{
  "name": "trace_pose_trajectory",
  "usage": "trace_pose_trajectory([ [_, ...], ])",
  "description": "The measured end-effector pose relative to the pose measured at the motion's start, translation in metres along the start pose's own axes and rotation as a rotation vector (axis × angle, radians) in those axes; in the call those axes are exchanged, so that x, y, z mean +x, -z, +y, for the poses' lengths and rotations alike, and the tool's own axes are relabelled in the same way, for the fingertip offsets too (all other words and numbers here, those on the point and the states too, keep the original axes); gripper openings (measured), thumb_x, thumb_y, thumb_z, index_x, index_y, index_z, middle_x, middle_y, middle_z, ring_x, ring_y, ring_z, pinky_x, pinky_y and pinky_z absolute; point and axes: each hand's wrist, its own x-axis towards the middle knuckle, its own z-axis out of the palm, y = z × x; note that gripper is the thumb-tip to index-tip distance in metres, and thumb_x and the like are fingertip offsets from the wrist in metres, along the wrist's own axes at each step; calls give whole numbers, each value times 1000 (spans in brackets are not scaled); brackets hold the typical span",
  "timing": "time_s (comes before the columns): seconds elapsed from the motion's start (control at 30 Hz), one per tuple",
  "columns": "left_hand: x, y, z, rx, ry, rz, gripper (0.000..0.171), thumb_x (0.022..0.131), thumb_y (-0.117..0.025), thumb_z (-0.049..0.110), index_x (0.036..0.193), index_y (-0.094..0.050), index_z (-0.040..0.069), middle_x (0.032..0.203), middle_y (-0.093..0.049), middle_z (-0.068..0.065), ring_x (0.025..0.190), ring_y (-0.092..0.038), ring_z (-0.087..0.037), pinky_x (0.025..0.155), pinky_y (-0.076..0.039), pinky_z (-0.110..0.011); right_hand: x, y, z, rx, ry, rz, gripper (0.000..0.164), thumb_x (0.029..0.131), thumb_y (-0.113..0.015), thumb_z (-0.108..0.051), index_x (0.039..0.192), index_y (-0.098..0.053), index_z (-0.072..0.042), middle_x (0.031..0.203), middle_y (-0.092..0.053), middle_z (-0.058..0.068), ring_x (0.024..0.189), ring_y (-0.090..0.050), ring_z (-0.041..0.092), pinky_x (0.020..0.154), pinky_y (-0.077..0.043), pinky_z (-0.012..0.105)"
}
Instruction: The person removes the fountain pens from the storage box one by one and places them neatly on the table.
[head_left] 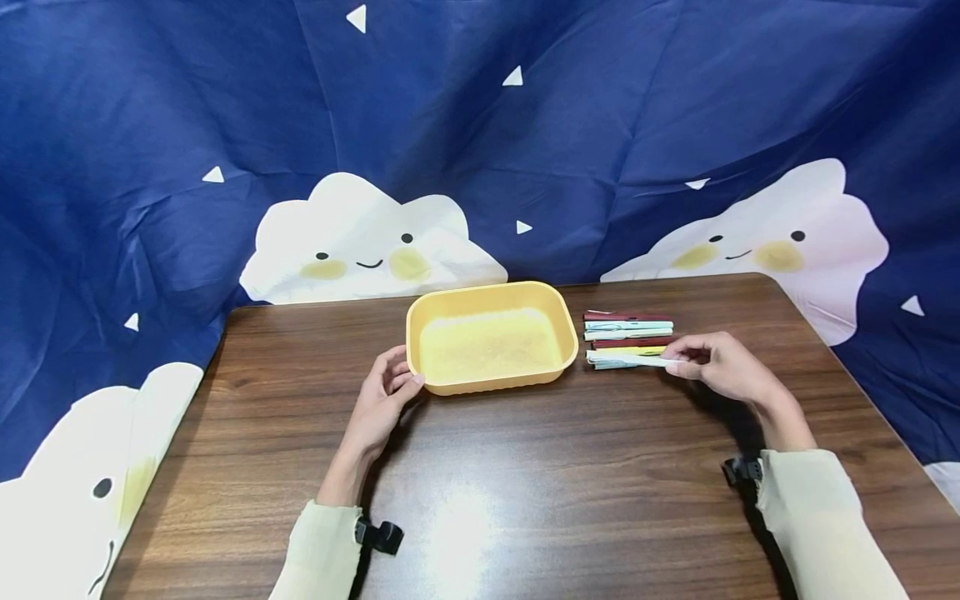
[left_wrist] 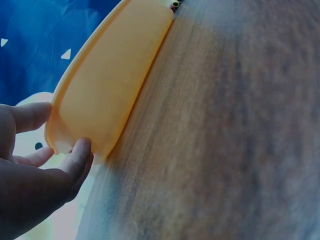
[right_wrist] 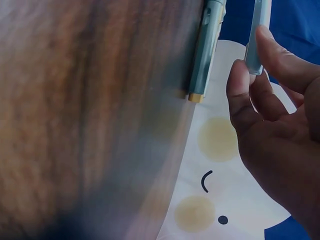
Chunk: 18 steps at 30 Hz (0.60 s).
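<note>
A yellow plastic basin (head_left: pixel 491 387) stands at the back middle of a wooden table. My left hand (head_left: pixel 381 398) holds its left end, with the thumb at the front corner and fingers against the outer wall (left_wrist: pixel 100 85). To the basin's right, my right hand (head_left: pixel 723 367) pinches the end of a pale pen (right_wrist: pixel 255 55) between thumb and fingertips. In the head view that pen overlaps the near end of a row of pens (head_left: pixel 630 326), dark red, pale blue, white and yellow. Another pen, light blue with a yellow end (right_wrist: pixel 200 75), lies close to those fingers.
The brown table (head_left: pixel 570 492) reaches toward me, glossy with a bright reflection in front. Along its back edge hangs a dark blue cloth (head_left: pixel 480 125) printed with white clouds and triangles. A small black camera (head_left: pixel 381 536) is strapped at the left wrist, another (head_left: pixel 741 471) at the right.
</note>
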Motion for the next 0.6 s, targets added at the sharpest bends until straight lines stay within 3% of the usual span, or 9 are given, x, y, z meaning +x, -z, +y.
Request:
trace_pose_trajectory([
  [0.4,-1,0,1,9,0,-8,58,97,-64,-2,149,-39,2,136,-51,-25,116,-53,-26,90,-49,-20,-3,-2,9,-51,-8,-36,8,87,-79,-4,95,-76,-2,87,-69,5,76,-54,7,65,-44,19],
  [0.6,-1,0,2,6,8,-2,58,97,-64,-1,149,-39,3,136,-51,-24,115,-54,-26,90,-50,-21,-4,-1,12,-54,30,-45,7,87,-79,-2,93,-76,-2,84,-69,2,74,-55,5,65,-45,19],
])
